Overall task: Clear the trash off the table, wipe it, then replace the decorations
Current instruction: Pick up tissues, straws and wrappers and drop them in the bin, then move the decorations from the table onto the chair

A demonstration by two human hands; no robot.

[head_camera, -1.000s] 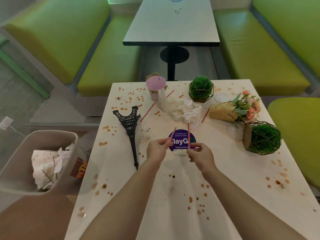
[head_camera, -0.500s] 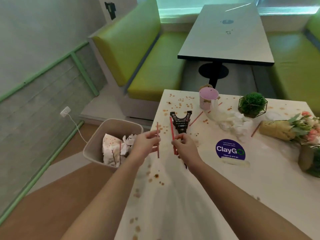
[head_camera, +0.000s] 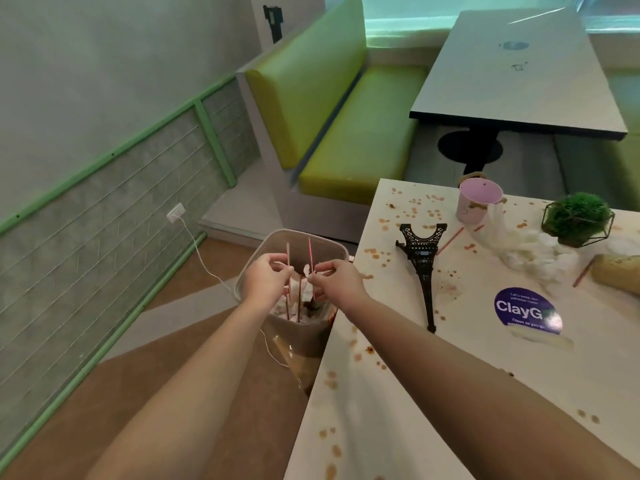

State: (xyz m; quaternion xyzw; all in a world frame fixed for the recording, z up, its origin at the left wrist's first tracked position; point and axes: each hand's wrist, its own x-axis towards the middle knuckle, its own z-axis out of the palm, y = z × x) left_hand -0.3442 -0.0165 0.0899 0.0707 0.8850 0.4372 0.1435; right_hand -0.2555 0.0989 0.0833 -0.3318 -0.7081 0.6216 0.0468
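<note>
The left hand pinches one thin red straw upright between thumb and fingers, and the right hand pinches a second red straw the same way; both hands are positioned over the open trash bin, which stands on the floor against the left edge of the white table and contains crumpled paper. On the stained tabletop, a black tower model lies flat near the bin side, with a pink cup, crumpled napkins, two more straws, a green plant ball and a purple sticker farther right.
</note>
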